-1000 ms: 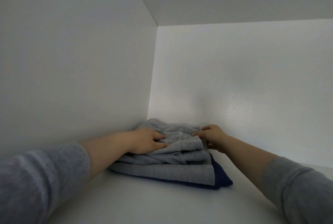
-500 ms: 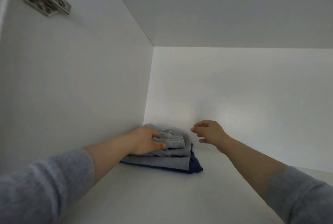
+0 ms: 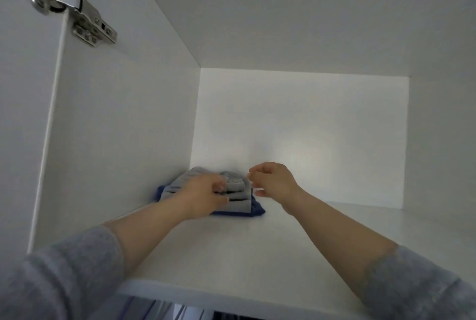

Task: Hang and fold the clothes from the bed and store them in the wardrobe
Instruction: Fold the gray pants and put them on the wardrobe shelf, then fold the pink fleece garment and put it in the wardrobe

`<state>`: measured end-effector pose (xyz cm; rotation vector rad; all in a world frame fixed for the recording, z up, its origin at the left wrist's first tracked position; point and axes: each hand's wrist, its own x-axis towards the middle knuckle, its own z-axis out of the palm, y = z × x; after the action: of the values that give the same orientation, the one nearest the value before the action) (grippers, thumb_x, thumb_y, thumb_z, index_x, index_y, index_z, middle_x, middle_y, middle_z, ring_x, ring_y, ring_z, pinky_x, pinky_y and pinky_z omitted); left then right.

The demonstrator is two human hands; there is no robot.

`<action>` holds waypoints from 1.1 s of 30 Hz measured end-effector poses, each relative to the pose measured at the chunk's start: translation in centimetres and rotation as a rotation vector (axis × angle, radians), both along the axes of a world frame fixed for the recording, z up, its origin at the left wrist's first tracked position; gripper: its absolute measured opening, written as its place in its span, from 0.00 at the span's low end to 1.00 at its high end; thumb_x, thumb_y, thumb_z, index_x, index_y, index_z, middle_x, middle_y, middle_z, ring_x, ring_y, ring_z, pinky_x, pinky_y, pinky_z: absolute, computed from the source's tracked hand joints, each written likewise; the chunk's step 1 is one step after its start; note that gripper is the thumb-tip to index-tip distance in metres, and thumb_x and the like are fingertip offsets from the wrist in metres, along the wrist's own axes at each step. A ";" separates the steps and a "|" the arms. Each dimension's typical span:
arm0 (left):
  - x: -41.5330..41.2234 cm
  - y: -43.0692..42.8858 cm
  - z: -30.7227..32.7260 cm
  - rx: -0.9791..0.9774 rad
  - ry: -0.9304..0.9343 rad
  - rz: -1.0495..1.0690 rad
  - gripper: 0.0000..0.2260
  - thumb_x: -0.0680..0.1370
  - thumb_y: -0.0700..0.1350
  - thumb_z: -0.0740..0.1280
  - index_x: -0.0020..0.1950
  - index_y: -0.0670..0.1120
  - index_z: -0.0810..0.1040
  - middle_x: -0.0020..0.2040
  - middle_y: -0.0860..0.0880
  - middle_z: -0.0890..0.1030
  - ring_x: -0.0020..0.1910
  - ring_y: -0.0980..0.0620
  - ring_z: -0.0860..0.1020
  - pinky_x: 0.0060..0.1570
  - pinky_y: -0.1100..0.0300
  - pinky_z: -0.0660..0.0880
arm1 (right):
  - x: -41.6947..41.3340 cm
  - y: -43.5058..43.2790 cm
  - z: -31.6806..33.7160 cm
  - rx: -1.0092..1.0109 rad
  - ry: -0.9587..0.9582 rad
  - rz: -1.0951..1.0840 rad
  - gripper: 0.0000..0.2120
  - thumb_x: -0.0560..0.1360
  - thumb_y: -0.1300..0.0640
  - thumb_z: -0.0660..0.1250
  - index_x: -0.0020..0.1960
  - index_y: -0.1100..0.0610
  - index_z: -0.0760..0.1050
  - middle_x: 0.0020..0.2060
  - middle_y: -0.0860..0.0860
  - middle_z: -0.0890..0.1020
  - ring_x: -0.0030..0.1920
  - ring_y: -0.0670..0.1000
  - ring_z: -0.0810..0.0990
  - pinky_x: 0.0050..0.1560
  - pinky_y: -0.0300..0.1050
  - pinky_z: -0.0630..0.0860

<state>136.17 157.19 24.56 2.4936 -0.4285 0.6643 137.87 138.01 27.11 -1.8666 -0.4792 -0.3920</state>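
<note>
A folded grey garment point(image 3: 238, 194) lies on top of a folded dark blue garment point(image 3: 255, 210) in the back left corner of a white wardrobe shelf point(image 3: 257, 255). My left hand point(image 3: 203, 197) sits on the stack's front right part, with its fingers and thumb curled round the grey folded layers. My right hand point(image 3: 273, 180) hovers just right of the stack, loosely curled, holding nothing and not touching the cloth. Both of my forearms reach in from grey sleeves.
The white side wall point(image 3: 123, 139) stands close on the left of the stack and the back wall point(image 3: 309, 139) just behind it. A metal door hinge point(image 3: 87, 25) is at the upper left. Below the shelf's front edge, striped fabric point(image 3: 144, 309) shows.
My right hand has come off the stack's right side and now hangs free beside it. My left hand stays on the grey garment. The view has pulled back out of the compartment.
</note>
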 end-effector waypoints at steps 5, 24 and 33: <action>-2.4 -1.2 0.0 -0.089 -0.069 -0.125 0.05 0.76 0.46 0.68 0.42 0.47 0.74 0.40 0.54 0.76 0.38 0.60 0.73 0.36 0.73 0.67 | -4.8 -2.3 -1.2 0.064 0.001 -0.119 0.08 0.77 0.61 0.68 0.56 0.60 0.77 0.47 0.52 0.81 0.46 0.51 0.81 0.42 0.38 0.80; -19.9 -24.5 2.1 -0.416 0.062 -0.957 0.10 0.77 0.45 0.69 0.58 0.49 0.79 0.52 0.56 0.82 0.48 0.59 0.79 0.40 0.74 0.72 | -35.2 -20.5 -2.2 0.184 -0.262 -0.827 0.06 0.76 0.64 0.68 0.53 0.58 0.79 0.49 0.59 0.83 0.44 0.51 0.83 0.40 0.37 0.81; -35.5 -35.9 0.6 -0.568 0.178 -1.411 0.09 0.76 0.41 0.70 0.55 0.46 0.80 0.51 0.52 0.84 0.49 0.57 0.82 0.50 0.67 0.76 | -55.4 -26.7 -3.6 0.186 -0.424 -1.131 0.06 0.75 0.63 0.69 0.50 0.55 0.81 0.46 0.59 0.84 0.44 0.50 0.84 0.40 0.36 0.79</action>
<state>100.67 121.24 25.19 1.1983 -1.4360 -0.0522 82.46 111.36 23.55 -1.7081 0.3994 -1.5346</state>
